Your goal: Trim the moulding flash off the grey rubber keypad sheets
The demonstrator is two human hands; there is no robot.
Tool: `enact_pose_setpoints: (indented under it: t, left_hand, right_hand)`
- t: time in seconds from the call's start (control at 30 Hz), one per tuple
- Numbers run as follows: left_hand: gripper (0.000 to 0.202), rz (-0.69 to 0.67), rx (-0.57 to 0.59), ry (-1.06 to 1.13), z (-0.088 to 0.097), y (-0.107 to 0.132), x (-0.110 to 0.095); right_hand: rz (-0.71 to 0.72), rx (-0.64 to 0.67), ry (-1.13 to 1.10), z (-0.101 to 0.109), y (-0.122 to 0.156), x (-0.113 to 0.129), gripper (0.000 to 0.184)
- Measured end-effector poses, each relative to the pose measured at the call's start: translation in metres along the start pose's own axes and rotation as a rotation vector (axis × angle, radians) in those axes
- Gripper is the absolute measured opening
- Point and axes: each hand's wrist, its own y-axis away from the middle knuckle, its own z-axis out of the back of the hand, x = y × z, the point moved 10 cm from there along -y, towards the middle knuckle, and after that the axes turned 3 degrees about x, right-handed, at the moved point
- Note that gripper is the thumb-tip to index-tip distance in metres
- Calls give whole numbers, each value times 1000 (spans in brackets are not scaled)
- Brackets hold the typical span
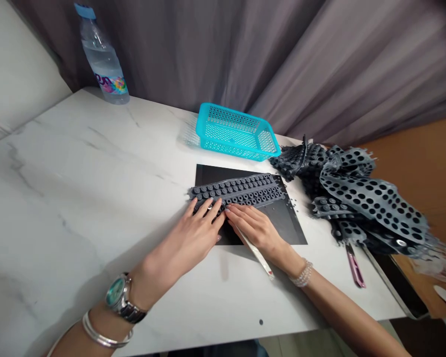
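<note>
A grey rubber strip with rows of round button studs lies across a black mat. My left hand rests on its near edge, fingertips on the studs. My right hand lies beside it, fingertips at the same edge. A slim white tool with a red-marked end runs out from under my right palm, and it looks held there. Small grey bits are scattered on the mat's right side.
A heap of perforated grey rubber sheets lies at the right table edge, with a pink-handled tool beside it. A turquoise plastic basket and a water bottle stand at the back of the white marble table.
</note>
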Motion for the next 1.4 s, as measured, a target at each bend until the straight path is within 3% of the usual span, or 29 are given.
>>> enact_pose_setpoints:
  t: [0.27, 0.33, 0.53, 0.67, 0.77, 0.9, 1.07, 1.23, 1.3, 1.4]
  left_hand:
    - [33, -31, -35, 41, 4, 0, -3]
    - [31, -36, -39, -34, 6, -1, -6]
    - [38, -25, 271, -641, -15, -3, -12]
    - [41, -31, 331, -760, -18, -3, -12]
    - [44, -30, 328, -779, -17, -4, -12]
    - [46, -45, 296, -801, -14, -4, -17]
    - [50, -32, 281, -811, -11, -4, -16]
    - [53, -27, 269, -802, -14, -4, -12]
    - [53, -30, 269, -807, -14, -4, -13]
    - [52, -29, 268, -817, -13, -4, -16]
  right_hand:
    - [40, 65, 81, -6, -9, -1, 33]
    - [52, 79, 92, -7, -13, -1, 31]
    - [101, 131, 157, -7, -20, 2, 29]
    - [129, 146, 173, -7, -22, 4, 29]
    - [82, 132, 118, -3, -20, 0, 33]
    - [-30, 72, 40, 9, -11, -6, 52]
    - [-199, -87, -8, 24, 4, -10, 37]
    - [-217, -235, -112, 30, 17, -12, 48]
    - [-212, -239, -140, 29, 17, -15, 49]
    - [-171, -141, -162, 18, 10, -17, 48]
